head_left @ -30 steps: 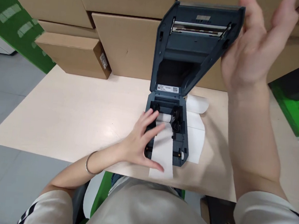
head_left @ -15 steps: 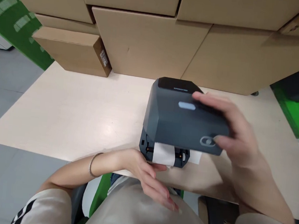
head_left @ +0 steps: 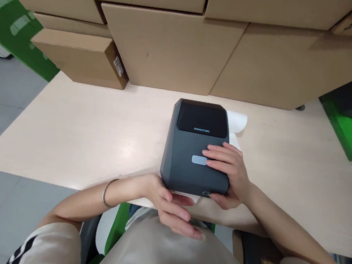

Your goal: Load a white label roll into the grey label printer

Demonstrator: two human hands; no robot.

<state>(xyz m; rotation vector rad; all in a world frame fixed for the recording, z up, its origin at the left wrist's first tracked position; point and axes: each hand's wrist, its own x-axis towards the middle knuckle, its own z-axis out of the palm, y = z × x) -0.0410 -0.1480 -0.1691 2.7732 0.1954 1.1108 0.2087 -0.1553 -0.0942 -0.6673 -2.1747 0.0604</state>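
Observation:
A dark grey label printer (head_left: 193, 150) stands near the front edge of the pale wooden table (head_left: 79, 135), its lid down. My right hand (head_left: 229, 174) lies flat on the lid's right front corner, fingers by a light button and thumb under the front edge. My left hand (head_left: 171, 208) hovers at the table's front edge just below the printer's left front corner, fingers loosely extended and holding nothing. A strip of white label paper (head_left: 193, 197) pokes out of the printer's front, between the two hands.
Large cardboard boxes (head_left: 171, 48) are stacked along the back of the table, and a smaller box (head_left: 77, 58) sits at the back left. White paper (head_left: 237, 121) lies behind the printer on the right. Grey floor lies to the left, green flooring at both sides.
The printer's lid went from fully open to shut, pushed down by my right hand. My left hand left the paper roll inside and drew back to the table edge.

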